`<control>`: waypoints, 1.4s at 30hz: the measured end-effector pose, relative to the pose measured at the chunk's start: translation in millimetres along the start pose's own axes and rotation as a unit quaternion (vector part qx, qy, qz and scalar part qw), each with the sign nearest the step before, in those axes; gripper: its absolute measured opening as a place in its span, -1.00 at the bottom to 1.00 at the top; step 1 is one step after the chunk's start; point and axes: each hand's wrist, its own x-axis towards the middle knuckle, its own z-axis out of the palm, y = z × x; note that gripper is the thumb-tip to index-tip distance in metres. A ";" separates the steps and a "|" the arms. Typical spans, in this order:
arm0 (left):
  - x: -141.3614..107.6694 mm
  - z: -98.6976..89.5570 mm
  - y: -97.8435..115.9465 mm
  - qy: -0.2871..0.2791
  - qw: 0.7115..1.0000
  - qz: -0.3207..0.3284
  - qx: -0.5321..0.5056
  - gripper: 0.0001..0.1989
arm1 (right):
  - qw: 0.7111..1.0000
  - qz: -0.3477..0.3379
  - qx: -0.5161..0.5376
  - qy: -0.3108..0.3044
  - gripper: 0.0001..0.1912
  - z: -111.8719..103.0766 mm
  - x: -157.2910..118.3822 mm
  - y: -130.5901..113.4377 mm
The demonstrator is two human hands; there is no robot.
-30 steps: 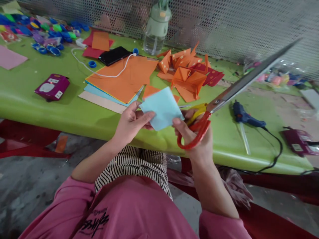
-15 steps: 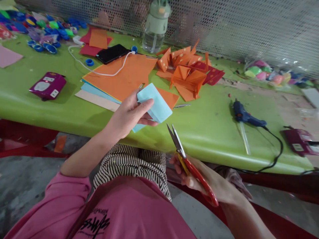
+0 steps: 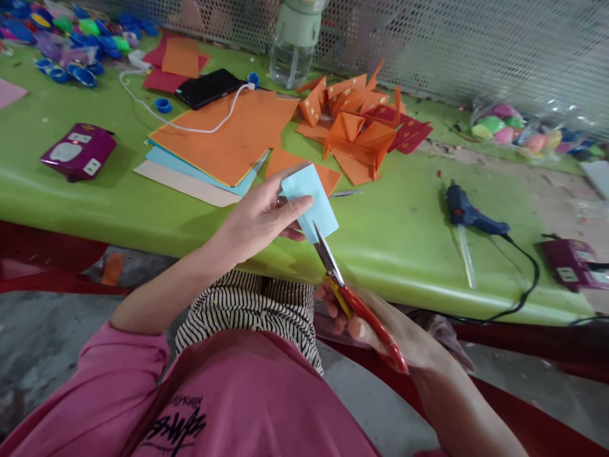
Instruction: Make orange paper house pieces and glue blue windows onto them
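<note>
Pinched between the thumb and fingers of my left hand [image 3: 266,219] is a folded piece of light blue paper [image 3: 316,200]. My right hand [image 3: 366,324] grips a pair of scissors [image 3: 340,279] with red and yellow handles. One blade lies over the lower edge of the blue paper; the other seems to be behind it. Beyond my left hand are an orange paper piece [image 3: 290,164] and a stack of orange sheets [image 3: 228,139], with blue and pale sheets under it. A thin metal tool [image 3: 347,193] lies just right of the blue paper, mostly hidden.
Folded orange paper shapes [image 3: 356,139] lie behind the hands. A black phone [image 3: 209,87] with a white cable rests on the stack. At right sits a blue glue gun [image 3: 471,212], its cord trailing over the green table edge [image 3: 404,279]. A bottle [image 3: 295,47] stands behind.
My left hand has moved right and slightly down with the blue paper. The scissors have come up to the left, and their blades now meet the paper's lower edge.
</note>
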 end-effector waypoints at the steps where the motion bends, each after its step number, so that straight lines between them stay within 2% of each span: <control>1: -0.1 0.4 -0.3 0.000 1.000 0.000 0.003 -0.45 | 1.000 0.000 0.001 0.003 -0.44 0.2 0.1 -0.2; 7: -1.8 2.6 -0.8 0.010 0.999 -0.011 0.029 -0.44 | 1.000 -0.008 -0.004 -0.004 -0.33 -0.6 0.9 -0.6; 14: -1.0 2.9 -1.0 0.020 0.999 -0.010 0.033 -0.45 | 0.999 -0.024 -0.028 -0.003 -0.34 -0.4 2.8 1.1; 20: -0.8 2.4 -2.2 0.009 0.999 -0.018 0.031 -0.40 | 1.000 -0.003 -0.030 0.007 -0.30 0.1 1.5 3.8; 26: 0.3 2.2 -4.2 0.014 0.999 -0.022 0.034 -0.44 | 0.998 -0.009 -0.061 0.020 -0.24 -0.8 1.5 1.8; 32: 1.5 2.2 -4.6 0.008 0.999 -0.034 0.027 -0.44 | 0.997 -0.010 -0.064 0.028 -0.24 -1.1 0.6 3.3; 42: 0.7 1.7 -4.7 0.005 0.998 -0.045 0.047 -0.44 | 0.999 -0.011 -0.049 0.004 -0.28 -3.1 0.6 7.3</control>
